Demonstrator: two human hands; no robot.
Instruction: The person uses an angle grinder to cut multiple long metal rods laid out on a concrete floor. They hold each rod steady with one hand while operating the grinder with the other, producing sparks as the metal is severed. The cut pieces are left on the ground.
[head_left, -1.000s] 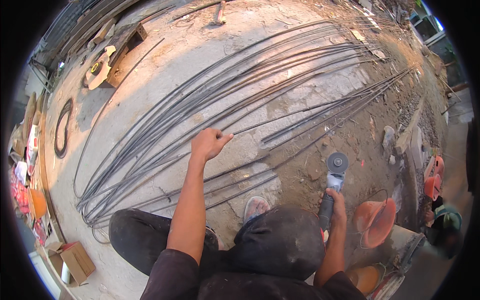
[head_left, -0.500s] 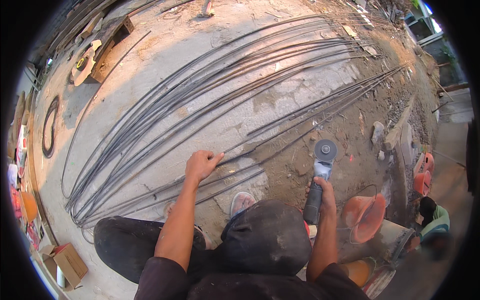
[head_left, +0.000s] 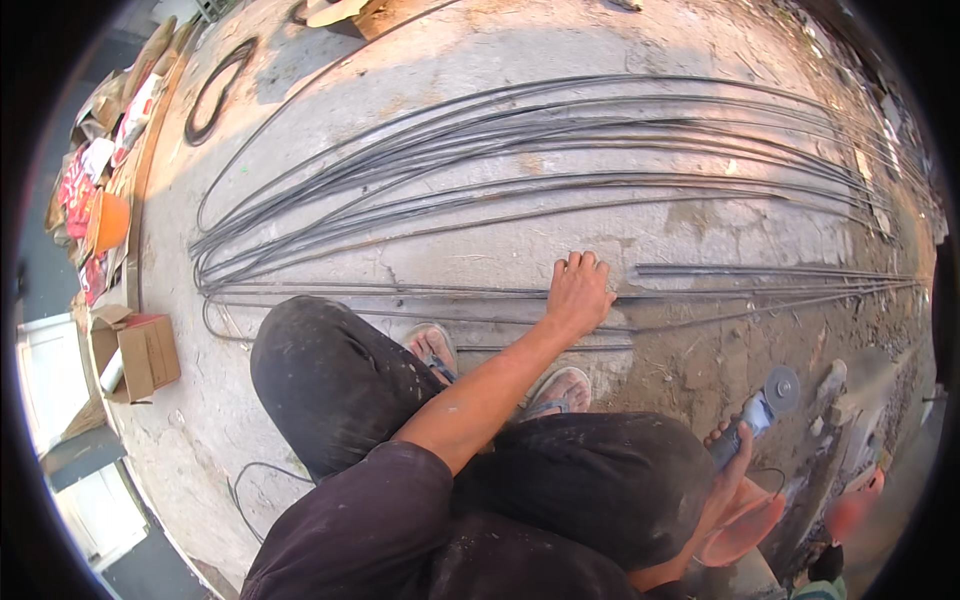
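The left hand [head_left: 578,292], raised a second ago, now presses flat with spread fingers on the thin dark steel rods [head_left: 500,293] lying on the concrete floor [head_left: 650,40], pinning them. The right hand [head_left: 728,462] grips the grey angle grinder [head_left: 758,412], now nearer the rods.

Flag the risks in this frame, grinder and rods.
1. The left hand is bare and pressed flat on the steel rods; a cut close by could throw sparks onto it.
2. The angle grinder sits in the right hand alone, so kickback seems likely.
3. Feet wear open sandals.
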